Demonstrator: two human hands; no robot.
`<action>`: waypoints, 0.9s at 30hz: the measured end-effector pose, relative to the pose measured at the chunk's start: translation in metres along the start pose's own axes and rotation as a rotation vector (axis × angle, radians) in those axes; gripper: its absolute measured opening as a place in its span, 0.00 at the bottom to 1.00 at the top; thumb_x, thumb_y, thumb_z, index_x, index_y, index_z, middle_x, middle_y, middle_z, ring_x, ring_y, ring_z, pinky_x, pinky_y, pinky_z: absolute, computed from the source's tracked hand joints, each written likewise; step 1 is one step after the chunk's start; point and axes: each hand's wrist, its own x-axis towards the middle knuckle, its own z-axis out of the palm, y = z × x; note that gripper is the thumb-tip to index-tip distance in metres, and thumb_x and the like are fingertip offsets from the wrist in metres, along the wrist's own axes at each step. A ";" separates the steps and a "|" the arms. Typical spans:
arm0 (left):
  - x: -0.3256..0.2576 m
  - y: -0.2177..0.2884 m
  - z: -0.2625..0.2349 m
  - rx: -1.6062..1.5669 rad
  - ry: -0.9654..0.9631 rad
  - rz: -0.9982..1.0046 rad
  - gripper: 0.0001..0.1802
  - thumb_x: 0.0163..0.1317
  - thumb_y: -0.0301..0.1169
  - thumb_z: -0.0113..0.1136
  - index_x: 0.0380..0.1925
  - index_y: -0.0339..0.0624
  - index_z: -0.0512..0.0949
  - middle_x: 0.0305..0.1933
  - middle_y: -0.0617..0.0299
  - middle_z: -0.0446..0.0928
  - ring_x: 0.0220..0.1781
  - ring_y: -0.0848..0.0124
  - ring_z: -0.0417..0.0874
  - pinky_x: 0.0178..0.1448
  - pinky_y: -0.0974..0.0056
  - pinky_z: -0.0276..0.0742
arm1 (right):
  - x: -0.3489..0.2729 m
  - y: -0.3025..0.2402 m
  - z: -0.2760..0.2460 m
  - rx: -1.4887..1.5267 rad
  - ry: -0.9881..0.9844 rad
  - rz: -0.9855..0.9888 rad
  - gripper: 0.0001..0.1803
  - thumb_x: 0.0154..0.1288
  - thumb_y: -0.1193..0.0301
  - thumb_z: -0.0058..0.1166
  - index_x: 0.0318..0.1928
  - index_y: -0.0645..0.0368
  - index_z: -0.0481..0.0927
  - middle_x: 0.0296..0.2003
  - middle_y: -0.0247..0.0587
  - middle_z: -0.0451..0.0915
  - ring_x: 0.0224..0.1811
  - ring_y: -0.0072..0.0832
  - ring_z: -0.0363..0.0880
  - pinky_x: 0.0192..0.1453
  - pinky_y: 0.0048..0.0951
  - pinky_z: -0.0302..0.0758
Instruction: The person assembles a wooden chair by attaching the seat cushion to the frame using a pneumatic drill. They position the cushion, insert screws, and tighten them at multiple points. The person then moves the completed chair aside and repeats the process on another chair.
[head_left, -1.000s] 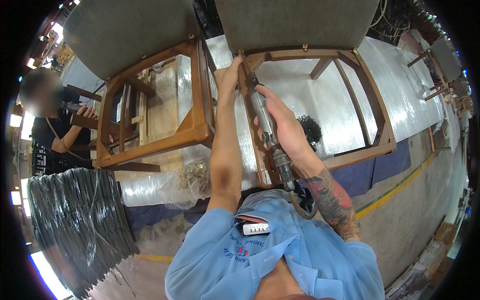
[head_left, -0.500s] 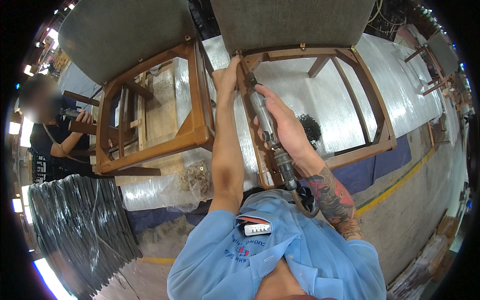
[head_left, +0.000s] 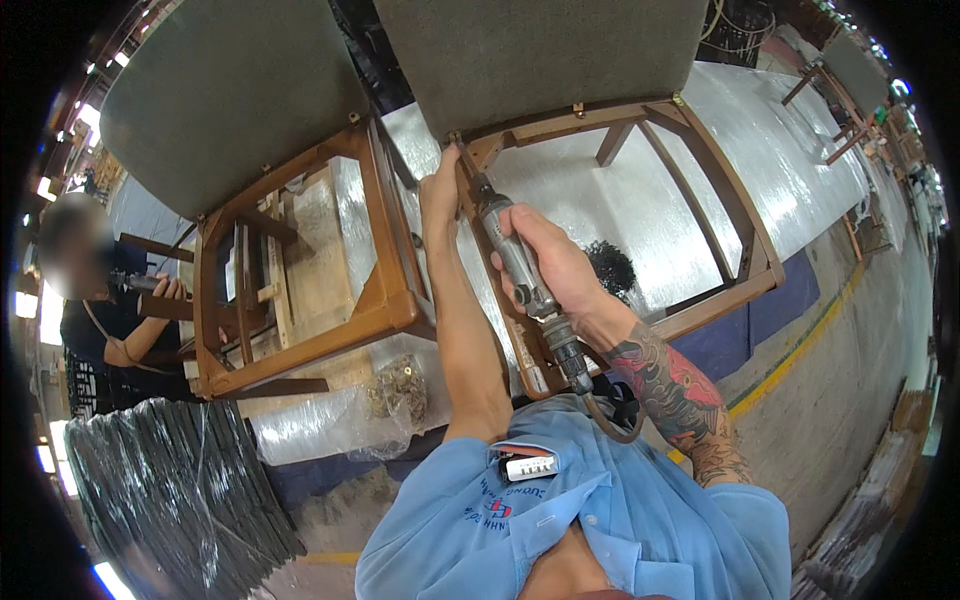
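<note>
My right hand (head_left: 550,260) is wrapped around a grey air screwdriver (head_left: 515,262), whose hose (head_left: 610,428) curves away near my shirt. The tool's slim front end points at a small metal bracket (head_left: 455,137) on the wooden frame of a chair (head_left: 690,315). My left hand (head_left: 440,195) lies along the outside of that frame, its fingers closed together right at the bracket; what they pinch is too small to make out. A grey padded panel (head_left: 550,60) meets the frame at several brackets.
A second chair (head_left: 310,350) stands to the left, where a co-worker's hand (head_left: 170,290) holds a tool. A black clump of small pieces (head_left: 608,268) sits inside my chair's frame. Near my left forearm lies a clear bag of small parts (head_left: 400,390). Wrapped dark strips (head_left: 170,490) are stacked lower left.
The whole view has shifted, so the chairs appear lower and further left. My right hand's fingers now curl more around the screwdriver. My left hand stays at the bracket.
</note>
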 end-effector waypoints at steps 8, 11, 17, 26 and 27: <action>0.008 -0.002 0.000 -0.058 0.021 0.018 0.34 0.54 0.55 0.62 0.32 0.24 0.83 0.29 0.55 0.81 0.30 0.70 0.78 0.35 0.64 0.71 | 0.017 -0.006 0.003 -0.119 0.016 -0.037 0.16 0.77 0.52 0.39 0.40 0.48 0.70 0.27 0.35 0.75 0.17 0.21 0.74 0.15 0.21 0.70; 0.006 -0.003 0.001 -0.049 0.018 0.006 0.34 0.54 0.55 0.62 0.31 0.25 0.84 0.28 0.56 0.80 0.28 0.70 0.77 0.33 0.64 0.70 | 0.020 -0.005 0.002 -0.136 0.009 -0.026 0.16 0.77 0.52 0.38 0.40 0.49 0.70 0.26 0.35 0.74 0.16 0.20 0.73 0.15 0.22 0.70; 0.008 -0.004 -0.003 -0.069 0.004 0.017 0.33 0.54 0.55 0.62 0.29 0.27 0.84 0.26 0.58 0.80 0.26 0.72 0.76 0.30 0.66 0.68 | 0.026 -0.005 0.005 -0.205 0.030 -0.044 0.16 0.77 0.53 0.37 0.40 0.49 0.70 0.26 0.35 0.74 0.16 0.20 0.73 0.14 0.22 0.69; 0.001 -0.001 -0.003 -0.121 -0.021 -0.004 0.29 0.56 0.53 0.63 0.30 0.30 0.84 0.25 0.60 0.80 0.24 0.73 0.77 0.27 0.68 0.67 | 0.026 -0.003 0.003 -0.074 0.001 -0.033 0.14 0.77 0.53 0.37 0.40 0.47 0.70 0.26 0.35 0.74 0.17 0.20 0.72 0.15 0.21 0.68; 0.001 0.000 -0.003 -0.138 -0.026 0.002 0.29 0.56 0.53 0.63 0.30 0.31 0.84 0.26 0.60 0.80 0.24 0.73 0.77 0.27 0.68 0.66 | 0.026 -0.003 0.004 -0.094 0.002 -0.038 0.14 0.77 0.53 0.37 0.40 0.47 0.70 0.26 0.35 0.74 0.17 0.20 0.72 0.15 0.21 0.68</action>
